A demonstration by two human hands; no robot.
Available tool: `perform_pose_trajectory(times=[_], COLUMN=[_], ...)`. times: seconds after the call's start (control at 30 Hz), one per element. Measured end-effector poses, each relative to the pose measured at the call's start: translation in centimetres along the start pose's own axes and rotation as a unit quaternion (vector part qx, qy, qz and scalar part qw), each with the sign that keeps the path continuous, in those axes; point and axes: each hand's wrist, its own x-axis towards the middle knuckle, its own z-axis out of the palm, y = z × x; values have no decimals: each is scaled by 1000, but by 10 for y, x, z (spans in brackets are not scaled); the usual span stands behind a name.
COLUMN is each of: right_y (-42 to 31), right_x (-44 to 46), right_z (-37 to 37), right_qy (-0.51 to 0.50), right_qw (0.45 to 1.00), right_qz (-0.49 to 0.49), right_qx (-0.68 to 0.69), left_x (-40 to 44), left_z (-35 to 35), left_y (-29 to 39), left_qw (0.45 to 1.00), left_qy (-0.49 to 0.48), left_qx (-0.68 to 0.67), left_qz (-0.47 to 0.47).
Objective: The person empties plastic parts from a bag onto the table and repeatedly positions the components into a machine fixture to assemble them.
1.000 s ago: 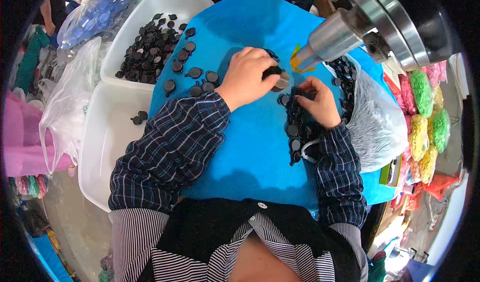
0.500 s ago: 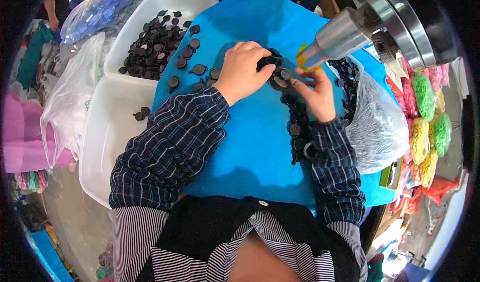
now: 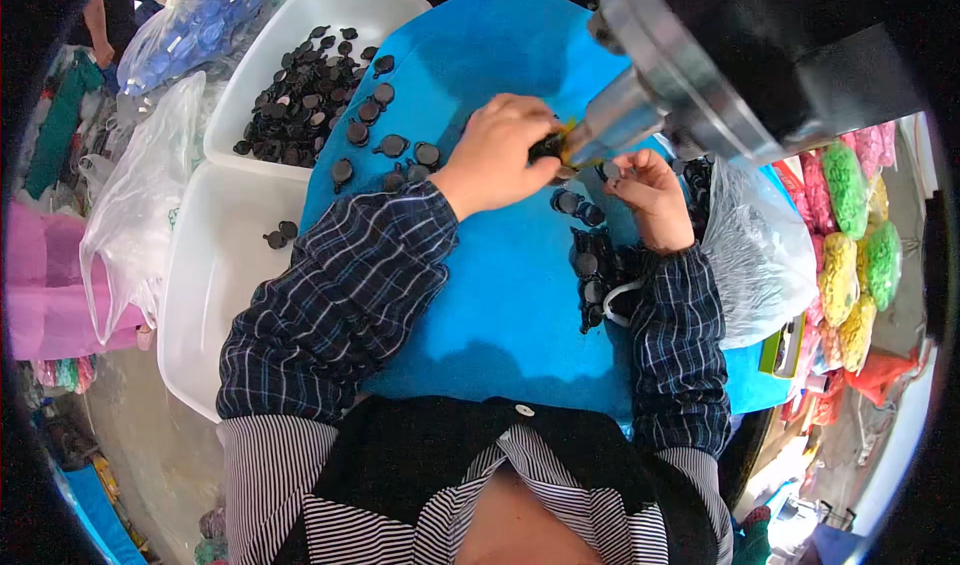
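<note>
My left hand (image 3: 500, 155) reaches over the blue-covered work surface, thumb and fingers closed round a dark piece (image 3: 545, 148) that they largely hide. Right beside those fingertips is the metal rod (image 3: 622, 115) of a machine, its yellow-wrapped tip against or just above the piece. Between the thumb and fingers of my right hand (image 3: 655, 200), to the right of the rod, is a small black round cap (image 3: 609, 170). Two loose black caps (image 3: 578, 207) lie below the hands. Nearer my body, more black caps (image 3: 590, 280) form a row by my right sleeve.
Black tabbed caps (image 3: 393, 146) are scattered on the left of the blue cover (image 3: 480, 315). A white bin (image 3: 225, 115) holds a heap of them; a second white bin (image 3: 200, 295) holds a few. To the right stands a clear plastic bag (image 3: 755, 255). Colourful bagged goods (image 3: 845, 255) lie beyond.
The machine's rod has come down and left to my left hand's fingertips. My right hand has drawn slightly right and down with a cap. Two caps now show on the cover below.
</note>
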Motion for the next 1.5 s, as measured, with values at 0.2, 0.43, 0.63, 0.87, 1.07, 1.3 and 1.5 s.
perform_pose_trajectory(times=[0.2,0.43,0.63,0.87,1.07,1.3,1.5], right_y=[6,-8,8,8,-6,-22,-3], right_x=[12,-11,-6,2,2,-15,-5], right_z=[47,31,11,16,28,7,-5], right_qy=[36,-23,-43,52,55,-151,-72], right_qw=[996,907,957,992,915,853,991], right_qz=[-72,-98,-40,-70,-181,-102,25], right_qx=[-37,-408,-284,-91,-357,-489,-112], left_x=[0,2,0,2,6,5,0], left_z=[-8,-6,-4,3,-9,-3,-2], left_y=[2,-3,-4,6,3,2,-1], left_qw=[996,992,997,999,990,991,997], left_qy=[1,19,14,-23,-8,34,11], left_qx=[56,51,-3,11,47,35,-26], left_qz=[-68,-110,-78,-37,-134,-123,-67])
